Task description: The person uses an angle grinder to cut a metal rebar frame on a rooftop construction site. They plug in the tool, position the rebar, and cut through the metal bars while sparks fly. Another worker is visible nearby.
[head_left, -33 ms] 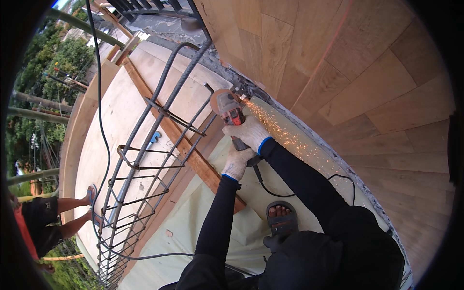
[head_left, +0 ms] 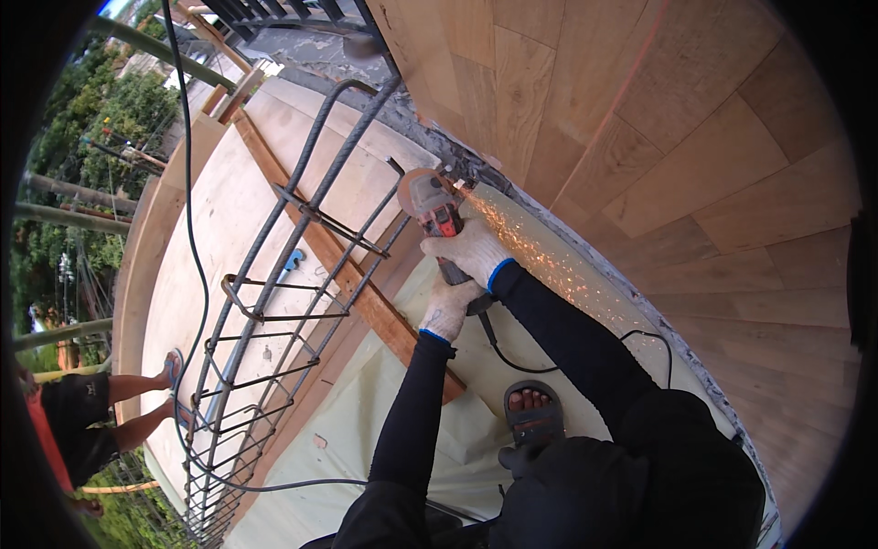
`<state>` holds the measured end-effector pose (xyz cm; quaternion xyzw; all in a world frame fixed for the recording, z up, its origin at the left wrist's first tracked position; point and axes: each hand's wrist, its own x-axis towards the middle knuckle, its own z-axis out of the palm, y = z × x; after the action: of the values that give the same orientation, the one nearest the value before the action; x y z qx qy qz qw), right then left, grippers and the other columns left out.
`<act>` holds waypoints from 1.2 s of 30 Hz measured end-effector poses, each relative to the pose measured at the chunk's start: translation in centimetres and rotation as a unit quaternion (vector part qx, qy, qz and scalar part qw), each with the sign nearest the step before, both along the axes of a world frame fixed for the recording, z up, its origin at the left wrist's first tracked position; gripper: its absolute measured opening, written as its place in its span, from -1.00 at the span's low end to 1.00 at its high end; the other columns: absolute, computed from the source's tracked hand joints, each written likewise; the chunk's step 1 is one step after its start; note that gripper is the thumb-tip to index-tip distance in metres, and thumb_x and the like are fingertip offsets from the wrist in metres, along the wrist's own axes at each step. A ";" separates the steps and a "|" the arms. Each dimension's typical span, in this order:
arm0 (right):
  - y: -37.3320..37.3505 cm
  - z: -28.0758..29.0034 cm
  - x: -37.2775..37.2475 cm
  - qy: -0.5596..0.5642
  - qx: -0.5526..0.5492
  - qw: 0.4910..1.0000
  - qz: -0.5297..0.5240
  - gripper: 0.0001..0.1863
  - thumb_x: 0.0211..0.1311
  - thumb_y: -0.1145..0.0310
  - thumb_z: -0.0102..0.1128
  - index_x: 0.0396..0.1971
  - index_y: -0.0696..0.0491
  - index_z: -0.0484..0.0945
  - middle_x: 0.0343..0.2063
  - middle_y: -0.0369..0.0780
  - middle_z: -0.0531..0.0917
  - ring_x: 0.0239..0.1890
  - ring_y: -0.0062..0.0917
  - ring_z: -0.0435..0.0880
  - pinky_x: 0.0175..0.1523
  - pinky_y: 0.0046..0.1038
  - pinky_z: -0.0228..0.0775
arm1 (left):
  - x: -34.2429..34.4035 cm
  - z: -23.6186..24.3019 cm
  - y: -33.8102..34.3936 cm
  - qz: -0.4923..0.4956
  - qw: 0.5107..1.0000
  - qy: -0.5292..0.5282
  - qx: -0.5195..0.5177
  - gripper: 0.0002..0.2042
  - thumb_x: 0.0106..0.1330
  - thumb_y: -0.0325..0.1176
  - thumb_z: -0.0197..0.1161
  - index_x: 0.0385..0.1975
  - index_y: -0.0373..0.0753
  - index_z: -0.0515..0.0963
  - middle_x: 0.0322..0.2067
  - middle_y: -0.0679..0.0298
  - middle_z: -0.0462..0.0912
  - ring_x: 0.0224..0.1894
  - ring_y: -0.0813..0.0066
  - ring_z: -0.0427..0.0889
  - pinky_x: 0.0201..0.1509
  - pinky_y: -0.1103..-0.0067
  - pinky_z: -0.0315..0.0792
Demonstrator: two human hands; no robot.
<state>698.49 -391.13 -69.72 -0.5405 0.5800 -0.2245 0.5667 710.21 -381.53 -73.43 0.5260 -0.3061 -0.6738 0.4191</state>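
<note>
My right hand (head_left: 465, 249), in a white glove with blue cuff, grips the head end of a red and grey angle grinder (head_left: 428, 206). My left hand (head_left: 452, 306), gloved alike, is closed on the grinder's body below it. The disc end is at a dark metal piece (head_left: 454, 176) by the chipped concrete edge, throwing orange sparks (head_left: 521, 238) down to the right. A rebar cage (head_left: 261, 299) lies left of the grinder over a long wooden plank (head_left: 375, 320). The grinder's cord runs down behind my hands.
A pale sheet (head_left: 329, 439) and my sandalled foot (head_left: 530, 412) are below. Plywood boards (head_left: 178, 302) and a blue tool (head_left: 293, 261) lie left; another person's legs (head_left: 128, 403) stand there, with trees beyond. A wood-tiled surface (head_left: 695, 165) fills the right. Loose black cables cross the area.
</note>
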 end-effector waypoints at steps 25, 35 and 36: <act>-0.3 0.0 -0.1 -0.017 0.005 1.000 -0.020 -0.41 0.10 -0.05 0.65 -0.17 0.22 0.83 -0.34 -0.04 0.84 -0.29 -0.27 0.84 -0.08 -0.20 0.68 | -0.1 -0.4 -0.5 -0.002 1.000 -0.001 -0.018 -0.43 0.36 -0.37 0.54 0.34 -0.35 0.52 0.11 0.16 0.78 0.06 0.26 0.85 0.14 0.31 0.78; -0.3 -1.3 -0.5 0.026 -0.002 1.000 -0.008 -0.29 0.04 -0.19 0.57 -0.20 0.26 0.84 -0.27 0.12 0.86 -0.18 -0.06 0.91 0.00 -0.13 0.72 | -0.5 -1.8 -0.1 0.003 1.000 0.014 -0.026 -0.44 0.38 -0.36 0.54 0.33 -0.34 0.52 0.09 0.19 0.78 0.03 0.29 0.85 0.14 0.31 0.77; -0.3 -1.5 -0.6 0.026 -0.001 1.000 -0.008 -0.29 0.04 -0.20 0.57 -0.20 0.26 0.84 -0.28 0.12 0.86 -0.19 -0.06 0.91 0.00 -0.13 0.72 | -0.6 -1.9 -0.1 0.004 1.000 0.024 -0.018 -0.45 0.36 -0.37 0.56 0.31 -0.34 0.55 0.08 0.22 0.79 0.03 0.32 0.84 0.15 0.33 0.75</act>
<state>697.85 -391.46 -71.24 -0.5419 0.5986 -0.2152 0.5492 709.62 -381.64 -75.32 0.5032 -0.3060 -0.6788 0.4386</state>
